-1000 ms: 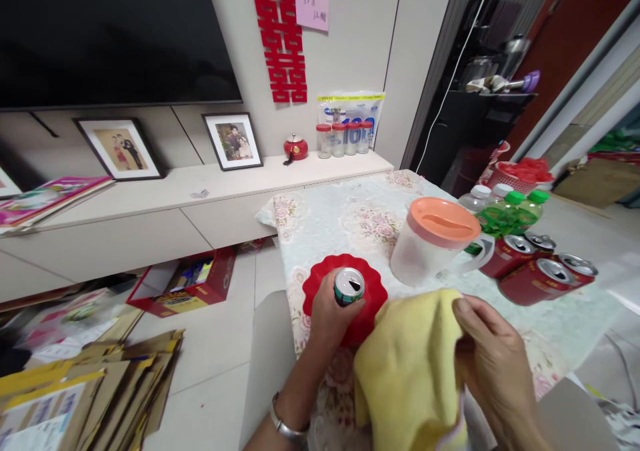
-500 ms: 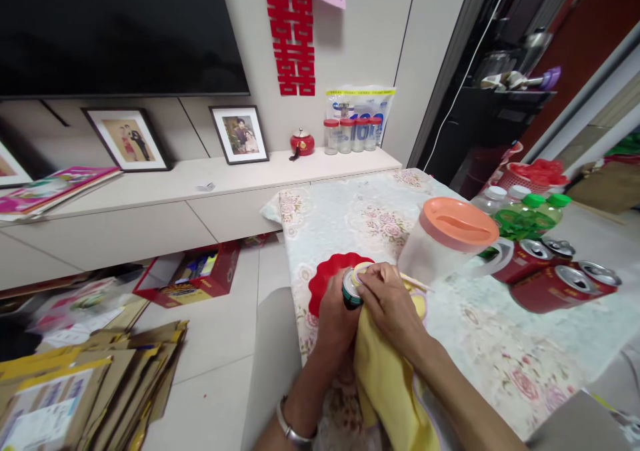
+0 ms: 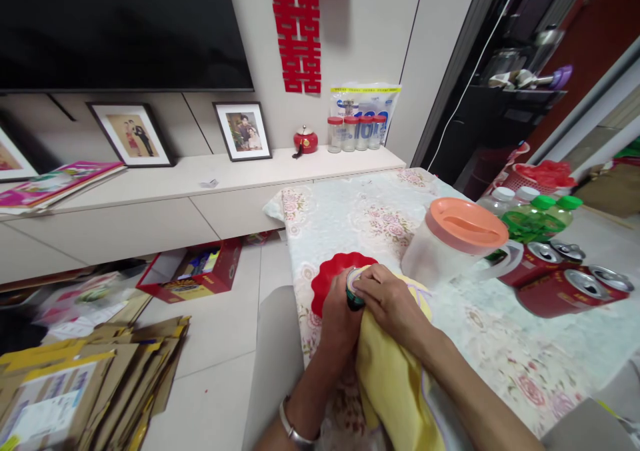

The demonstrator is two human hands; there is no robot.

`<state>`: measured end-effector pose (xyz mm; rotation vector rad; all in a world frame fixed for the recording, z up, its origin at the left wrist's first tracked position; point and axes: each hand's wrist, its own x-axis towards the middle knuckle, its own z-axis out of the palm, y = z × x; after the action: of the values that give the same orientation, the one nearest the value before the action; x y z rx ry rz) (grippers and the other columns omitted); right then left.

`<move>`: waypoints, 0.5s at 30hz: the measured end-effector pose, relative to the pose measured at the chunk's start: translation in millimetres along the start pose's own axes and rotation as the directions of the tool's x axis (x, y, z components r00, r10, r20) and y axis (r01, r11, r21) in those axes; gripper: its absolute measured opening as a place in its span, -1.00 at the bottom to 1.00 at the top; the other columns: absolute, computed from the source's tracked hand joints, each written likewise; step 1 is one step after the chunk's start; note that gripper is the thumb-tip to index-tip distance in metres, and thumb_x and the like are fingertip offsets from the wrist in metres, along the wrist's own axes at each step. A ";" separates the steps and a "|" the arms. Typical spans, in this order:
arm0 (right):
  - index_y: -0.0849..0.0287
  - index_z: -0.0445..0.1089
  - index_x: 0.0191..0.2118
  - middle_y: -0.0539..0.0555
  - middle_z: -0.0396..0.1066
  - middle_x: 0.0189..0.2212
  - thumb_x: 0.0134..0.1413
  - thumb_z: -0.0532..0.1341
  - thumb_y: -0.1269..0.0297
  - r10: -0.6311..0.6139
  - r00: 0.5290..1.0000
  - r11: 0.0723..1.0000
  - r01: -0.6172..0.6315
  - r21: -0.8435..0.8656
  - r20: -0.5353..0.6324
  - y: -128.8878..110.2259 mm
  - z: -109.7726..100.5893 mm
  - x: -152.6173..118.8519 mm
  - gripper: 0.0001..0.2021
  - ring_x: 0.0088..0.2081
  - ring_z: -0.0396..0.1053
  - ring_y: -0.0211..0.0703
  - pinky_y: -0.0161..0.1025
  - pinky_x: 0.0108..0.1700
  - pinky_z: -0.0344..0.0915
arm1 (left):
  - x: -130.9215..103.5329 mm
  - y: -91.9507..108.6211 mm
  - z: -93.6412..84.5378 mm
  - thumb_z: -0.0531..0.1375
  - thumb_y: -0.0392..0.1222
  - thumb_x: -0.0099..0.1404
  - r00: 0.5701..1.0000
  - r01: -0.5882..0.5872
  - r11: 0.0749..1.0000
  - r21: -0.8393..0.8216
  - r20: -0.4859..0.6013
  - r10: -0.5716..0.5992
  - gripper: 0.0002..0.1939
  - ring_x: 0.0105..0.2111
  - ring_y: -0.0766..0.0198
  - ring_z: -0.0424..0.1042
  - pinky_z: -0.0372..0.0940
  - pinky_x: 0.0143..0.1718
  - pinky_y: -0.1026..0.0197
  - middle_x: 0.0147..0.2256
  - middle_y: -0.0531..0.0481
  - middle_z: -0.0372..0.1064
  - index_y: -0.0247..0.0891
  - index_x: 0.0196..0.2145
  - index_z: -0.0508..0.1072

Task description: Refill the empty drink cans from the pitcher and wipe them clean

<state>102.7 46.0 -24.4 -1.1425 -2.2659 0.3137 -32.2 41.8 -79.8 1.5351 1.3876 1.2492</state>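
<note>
My left hand (image 3: 339,317) is wrapped round a small dark green can or jar (image 3: 354,297), held upright over the near edge of the table. My right hand (image 3: 387,297) pinches a yellow cloth (image 3: 387,371) with a purple edge and presses a fold of it on the rim of the can. The rest of the cloth hangs down toward my lap. Just behind my left hand lies a red scalloped dish (image 3: 327,271), partly hidden by my hands. A translucent pitcher (image 3: 425,254) with an orange lid stands to the right of my hands.
On the right of the flowered tablecloth (image 3: 345,211) are red cans (image 3: 555,294) and green-capped bottles (image 3: 540,217). Behind, a white cabinet (image 3: 240,177) holds frames and red-lidded jars (image 3: 350,134). Folded cardboard (image 3: 115,377) and a red box (image 3: 200,277) lie on the floor at left.
My right hand's fingers and the cloth have moved over the can's top, covering more of it. The view has shifted slightly.
</note>
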 end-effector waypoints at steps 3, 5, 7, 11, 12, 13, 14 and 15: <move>0.18 0.41 -0.34 0.09 0.36 -0.31 0.38 0.08 0.45 0.022 1.000 0.999 -0.023 -0.042 -0.011 6.0 6.3 8.4 -0.75 -0.22 0.30 -0.15 -0.25 -0.19 0.22 | -0.3 6.1 -2.5 0.25 -0.18 0.29 1.000 0.002 1.000 0.015 0.019 -0.002 -0.66 0.02 -0.02 0.53 0.42 0.04 -0.04 0.00 -0.16 0.55 -0.19 0.03 0.47; 0.19 0.41 -0.34 0.10 0.34 -0.31 0.37 0.07 0.47 0.056 0.998 0.995 -0.058 -0.081 -0.031 6.5 8.6 9.9 -0.75 -0.22 0.28 -0.13 -0.23 -0.20 0.20 | -0.7 8.5 -3.4 0.25 -0.17 0.30 1.000 0.023 0.999 0.036 0.015 -0.024 -0.69 -0.02 -0.02 0.54 0.42 0.00 -0.03 -0.04 -0.15 0.56 -0.19 0.00 0.48; 0.19 0.41 -0.34 0.12 0.33 -0.31 0.36 0.07 0.50 0.093 0.994 0.988 -0.099 -0.118 -0.052 5.1 9.3 7.6 -0.75 -0.22 0.27 -0.10 -0.22 -0.21 0.17 | -1.1 9.2 -3.5 0.27 -0.17 0.29 0.999 0.034 0.999 0.036 0.015 -0.035 -0.66 0.00 -0.03 0.53 0.42 0.01 -0.04 -0.03 -0.15 0.55 -0.19 0.02 0.48; 0.19 0.40 -0.34 0.13 0.30 -0.32 0.34 0.06 0.50 0.169 0.980 0.970 -0.184 -0.162 -0.102 1.5 11.5 1.3 -0.75 -0.26 0.21 -0.10 -0.20 -0.23 0.13 | -1.5 8.6 -2.2 0.31 -0.20 0.23 0.999 0.033 0.999 0.010 0.017 -0.033 -0.52 0.11 -0.07 0.49 0.38 0.13 -0.09 0.09 -0.18 0.52 -0.18 0.12 0.45; 0.19 0.40 -0.35 0.13 0.29 -0.32 0.34 0.06 0.50 0.181 0.977 0.967 -0.197 -0.162 -0.112 0.9 12.7 1.3 -0.75 -0.27 0.20 -0.11 -0.20 -0.24 0.12 | -1.6 8.5 -2.0 0.31 -0.20 0.23 0.999 0.036 0.999 0.009 0.017 -0.037 -0.51 0.12 -0.07 0.48 0.38 0.15 -0.09 0.11 -0.18 0.51 -0.18 0.12 0.45; 0.19 0.40 -0.35 0.13 0.29 -0.33 0.33 0.06 0.50 0.187 0.975 0.966 -0.204 -0.156 -0.116 0.3 14.1 2.0 -0.75 -0.27 0.20 -0.11 -0.20 -0.24 0.12 | -1.7 8.2 -1.9 0.30 -0.19 0.25 0.999 0.038 0.999 0.008 0.019 -0.039 -0.52 0.13 -0.07 0.48 0.37 0.16 -0.09 0.11 -0.18 0.50 -0.18 0.13 0.45; 0.19 0.40 -0.36 0.12 0.29 -0.34 0.33 0.06 0.49 0.187 0.976 0.969 -0.203 -0.144 -0.114 -0.2 15.4 3.3 -0.75 -0.28 0.21 -0.12 -0.20 -0.25 0.12 | -1.7 7.9 -2.0 0.28 -0.18 0.27 0.999 0.040 0.999 0.007 0.022 -0.040 -0.55 0.13 -0.06 0.48 0.37 0.16 -0.09 0.10 -0.18 0.51 -0.18 0.13 0.45; 0.20 0.40 -0.37 0.12 0.29 -0.34 0.34 0.07 0.48 0.180 0.978 0.973 -0.193 -0.127 -0.105 -0.6 16.1 4.7 -0.75 -0.28 0.22 -0.13 -0.21 -0.25 0.13 | -1.7 7.3 -2.0 0.26 -0.17 0.30 0.999 0.040 0.999 0.006 0.023 -0.040 -0.57 0.11 -0.05 0.49 0.38 0.15 -0.09 0.09 -0.18 0.51 -0.18 0.12 0.46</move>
<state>90.6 50.2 -35.3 -1.4156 -2.1299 0.1752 -32.0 38.6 -72.7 1.5136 1.4017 1.2002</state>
